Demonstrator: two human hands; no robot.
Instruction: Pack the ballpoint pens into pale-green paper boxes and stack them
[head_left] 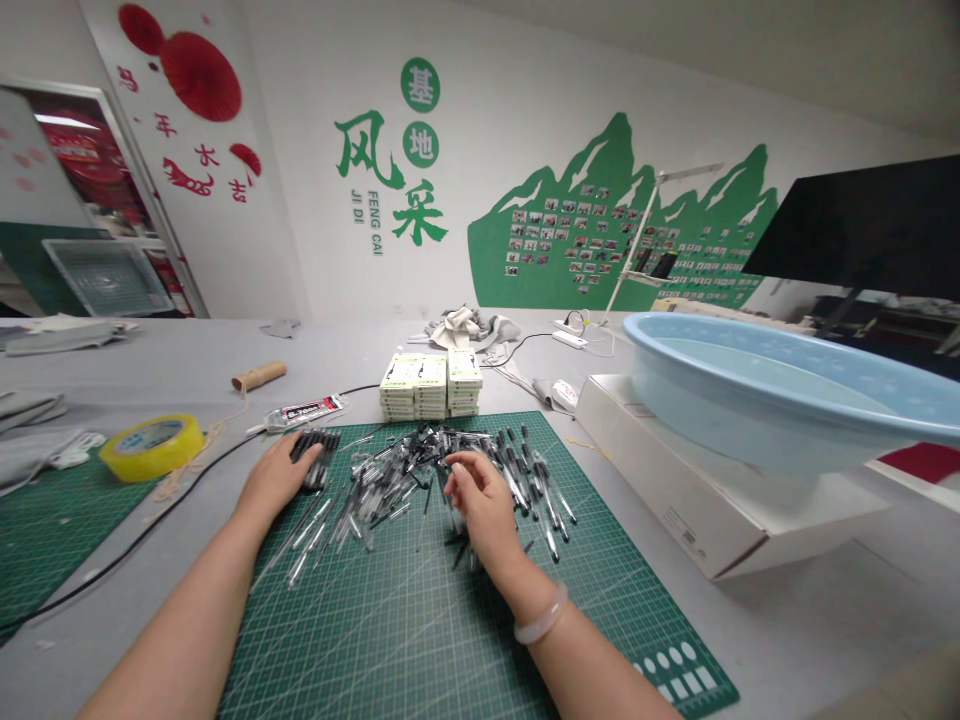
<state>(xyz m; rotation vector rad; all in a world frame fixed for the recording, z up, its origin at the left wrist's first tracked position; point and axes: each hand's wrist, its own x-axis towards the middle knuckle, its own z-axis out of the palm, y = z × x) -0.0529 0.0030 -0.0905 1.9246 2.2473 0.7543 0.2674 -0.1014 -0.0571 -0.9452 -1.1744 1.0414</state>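
My left hand (274, 475) is closed around the side of a row of black pen caps or pens (322, 458) at the left of the green cutting mat (375, 640). Its thumb lies over them. My right hand (484, 505) is over the middle of the mat, thumb and fingers pinched together; what is between them is too small to make out. Beneath and around it spreads a loose heap of clear pen barrels (382, 480) and black-capped pens (525, 470). A few dark pieces show under the right palm.
Stacked small boxes (430, 385) stand behind the heap, with a black-and-red packet (304, 412) to their left. Yellow tape (152, 447) and a wooden cylinder (259, 376) lie at left. On the right, a blue basin (750, 410) rests on a white box (675, 480). A black cable (187, 480) crosses the table.
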